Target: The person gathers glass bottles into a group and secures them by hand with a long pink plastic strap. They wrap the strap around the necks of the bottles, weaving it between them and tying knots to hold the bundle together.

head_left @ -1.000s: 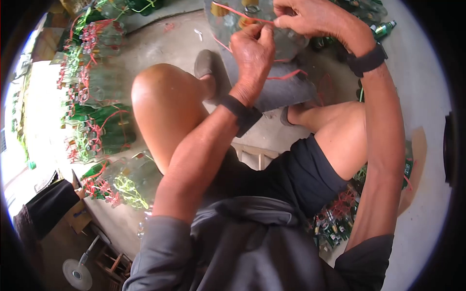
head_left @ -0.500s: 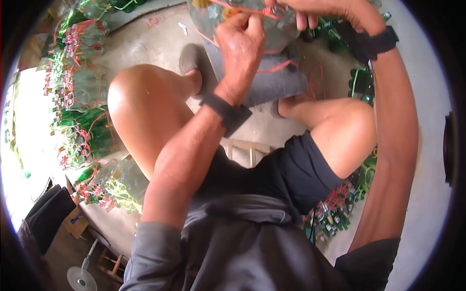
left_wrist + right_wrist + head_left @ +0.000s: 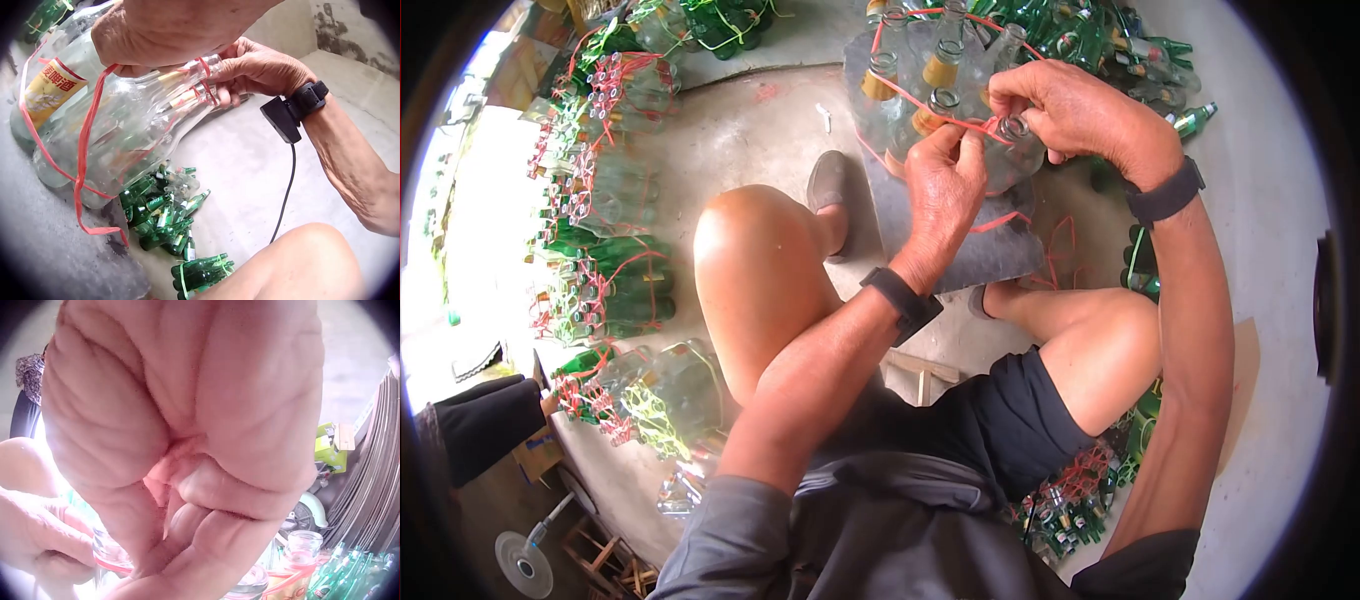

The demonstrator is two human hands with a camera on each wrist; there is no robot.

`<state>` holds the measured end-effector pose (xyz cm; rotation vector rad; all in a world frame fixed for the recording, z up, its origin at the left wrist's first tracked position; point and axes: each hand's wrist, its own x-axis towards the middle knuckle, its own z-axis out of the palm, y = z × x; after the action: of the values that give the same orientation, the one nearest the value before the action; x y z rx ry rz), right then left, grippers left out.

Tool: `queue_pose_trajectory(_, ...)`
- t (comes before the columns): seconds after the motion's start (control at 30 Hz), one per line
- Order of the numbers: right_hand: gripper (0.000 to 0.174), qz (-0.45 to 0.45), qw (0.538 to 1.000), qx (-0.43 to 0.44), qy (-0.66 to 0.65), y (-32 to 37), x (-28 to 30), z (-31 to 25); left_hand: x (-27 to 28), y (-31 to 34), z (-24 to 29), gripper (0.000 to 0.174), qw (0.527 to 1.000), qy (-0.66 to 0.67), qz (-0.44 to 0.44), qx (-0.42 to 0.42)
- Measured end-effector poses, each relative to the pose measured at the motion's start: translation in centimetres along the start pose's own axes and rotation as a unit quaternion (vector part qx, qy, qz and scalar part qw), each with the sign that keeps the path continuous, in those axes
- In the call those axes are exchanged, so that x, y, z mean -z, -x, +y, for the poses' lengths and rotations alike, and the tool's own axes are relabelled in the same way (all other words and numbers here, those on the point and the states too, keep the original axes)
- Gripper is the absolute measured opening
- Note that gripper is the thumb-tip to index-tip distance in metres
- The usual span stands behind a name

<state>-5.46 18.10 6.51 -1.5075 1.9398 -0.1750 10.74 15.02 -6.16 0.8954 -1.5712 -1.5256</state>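
Note:
A cluster of clear glass bottles [image 3: 941, 72], some with yellow neck labels, stands upright on a grey slab [image 3: 970, 255]. Red plastic twine [image 3: 913, 98] runs round the bottles and between their necks. My left hand [image 3: 945, 185] pinches the twine between thumb and forefinger at the cluster's near side. Just to its right, my right hand [image 3: 1090, 122] curls over the corner bottle's neck [image 3: 1013, 128]. In the right wrist view, a red strand [image 3: 159, 484] shows between the fingers of the right hand [image 3: 187, 425]. A loose tail [image 3: 94, 230] of twine hangs low in the left wrist view.
Bundles of bottles [image 3: 615, 185] tied with red and green twine line the left side. Loose green bottles [image 3: 1195, 120] lie beyond the right hand. My bent knees flank the slab, and a fan [image 3: 525, 565] stands at lower left.
The head view has shifted, bringing more of the bottles into sight. My right hand has come from pulling the strand outward to curling at the corner bottle's neck; the left keeps its pinch.

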Motion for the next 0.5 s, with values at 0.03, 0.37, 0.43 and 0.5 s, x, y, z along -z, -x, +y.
queue_pose_trajectory(0.03,0.019,-0.005,1.000,0.004,0.004,-0.1,0.1,0.0,-0.1,0.0,0.0,0.022,1.000,0.008,-0.001,0.000)
queue_pose_trajectory(0.37,0.016,0.026,0.998,0.041,0.050,-0.5,-0.1,0.3,-0.9,0.0,-1.3,0.024,0.998,0.064,0.005,-0.003)
queue_pose_trajectory(0.43,0.008,0.063,0.982,0.140,0.105,-0.8,-0.2,0.8,-0.6,0.1,-1.0,0.029,0.996,0.068,-0.050,0.021)
queue_pose_trajectory(0.5,0.008,0.047,0.984,0.131,0.110,-1.1,0.1,0.8,-0.7,0.2,-0.8,0.029,0.994,0.092,-0.058,0.033)
